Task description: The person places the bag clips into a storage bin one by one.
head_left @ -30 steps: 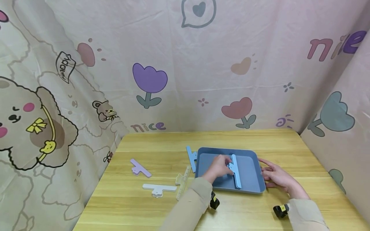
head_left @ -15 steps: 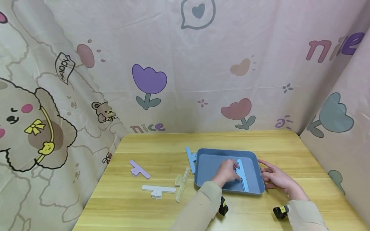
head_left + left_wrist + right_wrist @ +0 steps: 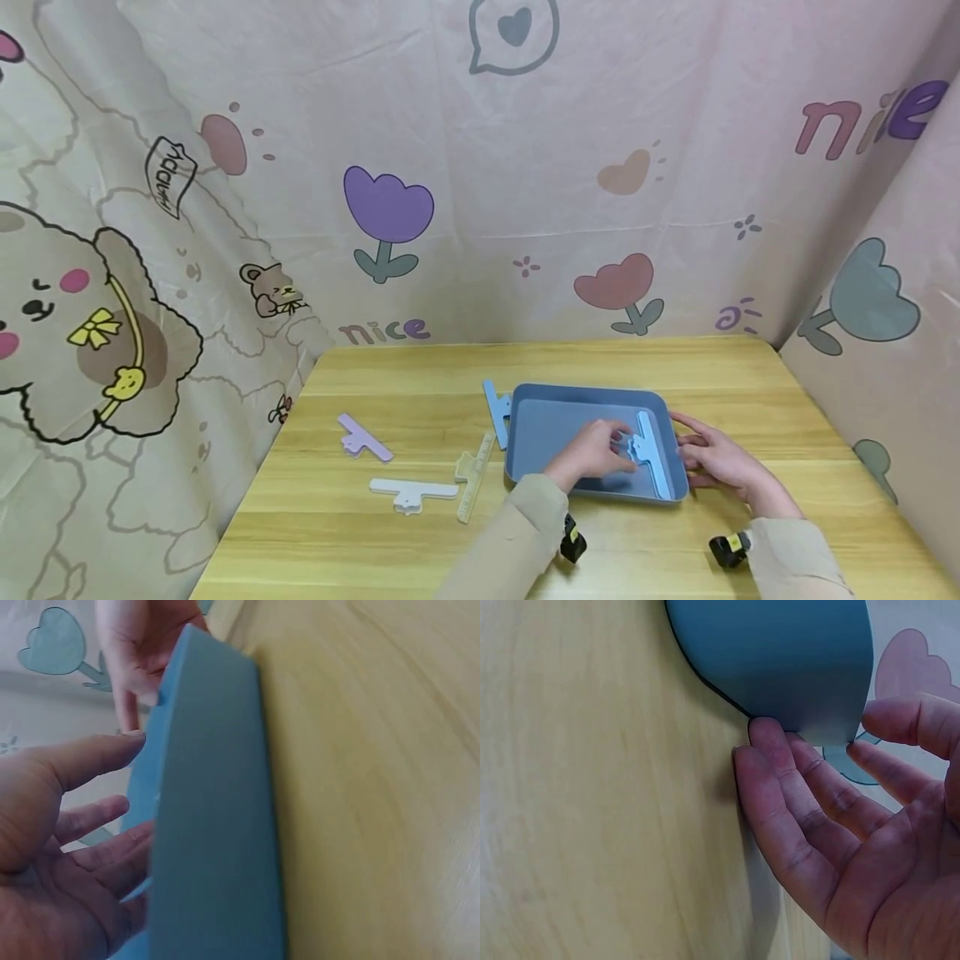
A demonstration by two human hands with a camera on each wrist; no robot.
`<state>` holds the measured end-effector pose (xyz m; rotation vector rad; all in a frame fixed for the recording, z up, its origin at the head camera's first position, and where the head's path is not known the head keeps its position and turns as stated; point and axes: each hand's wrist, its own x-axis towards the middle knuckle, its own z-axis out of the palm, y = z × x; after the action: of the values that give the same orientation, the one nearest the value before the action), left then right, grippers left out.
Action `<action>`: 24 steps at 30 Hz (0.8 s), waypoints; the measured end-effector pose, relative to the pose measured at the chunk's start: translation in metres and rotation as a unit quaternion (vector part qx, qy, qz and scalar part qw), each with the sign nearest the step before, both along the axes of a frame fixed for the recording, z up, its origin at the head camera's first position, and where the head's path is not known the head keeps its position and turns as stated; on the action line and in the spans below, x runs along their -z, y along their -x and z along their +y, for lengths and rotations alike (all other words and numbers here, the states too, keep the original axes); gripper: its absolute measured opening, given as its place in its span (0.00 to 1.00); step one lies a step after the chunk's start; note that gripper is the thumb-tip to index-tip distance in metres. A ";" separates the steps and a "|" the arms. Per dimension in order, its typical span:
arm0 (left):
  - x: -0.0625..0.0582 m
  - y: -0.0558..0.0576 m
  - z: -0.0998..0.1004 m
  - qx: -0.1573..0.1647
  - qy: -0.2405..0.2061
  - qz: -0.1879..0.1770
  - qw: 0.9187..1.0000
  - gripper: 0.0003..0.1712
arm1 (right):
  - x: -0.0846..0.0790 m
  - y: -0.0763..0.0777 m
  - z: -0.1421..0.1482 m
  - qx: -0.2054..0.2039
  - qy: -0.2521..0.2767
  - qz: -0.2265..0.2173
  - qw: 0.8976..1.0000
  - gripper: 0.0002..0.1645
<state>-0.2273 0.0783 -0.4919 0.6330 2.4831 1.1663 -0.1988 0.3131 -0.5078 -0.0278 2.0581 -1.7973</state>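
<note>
A light blue long-bar clip lies inside the blue-grey tray, along its right end. My left hand is over the tray with fingertips right at the clip's handle side. In the left wrist view the left hand has thumb and fingers spread apart, nothing seen between them; the tray's wall hides the clip there. My right hand touches the outside of the tray's right wall. The right wrist view shows the right hand's fingertips against the tray's lower edge, thumb near the rim.
Left of the tray, on the wooden table, lie a second blue clip against its wall, a clear yellowish clip, a white clip and a purple clip. Patterned curtains stand behind and at the sides.
The blue clip has moved rightward across the tray with my left hand and now lies along the right end. Left fingers have loosened from it. My right hand has stayed at the tray's side.
</note>
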 end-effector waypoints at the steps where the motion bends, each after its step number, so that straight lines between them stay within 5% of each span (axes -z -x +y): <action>1: -0.002 0.001 -0.003 0.001 -0.002 0.005 1.000 0.31 | 0.000 0.000 0.000 0.001 -0.001 0.000 1.000 0.40; 14: -0.019 0.008 -0.063 0.007 -0.028 0.052 0.998 0.29 | 0.000 0.001 0.001 0.001 0.001 0.000 1.000 0.42; 24: -0.031 -0.009 -0.117 -0.013 -0.014 0.101 0.995 0.30 | 0.002 0.000 0.001 -0.014 -0.002 0.008 1.000 0.41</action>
<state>-0.2185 -0.0388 -0.4606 0.7640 2.6537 1.2017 -0.1989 0.3142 -0.5095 -0.0695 2.0618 -1.7810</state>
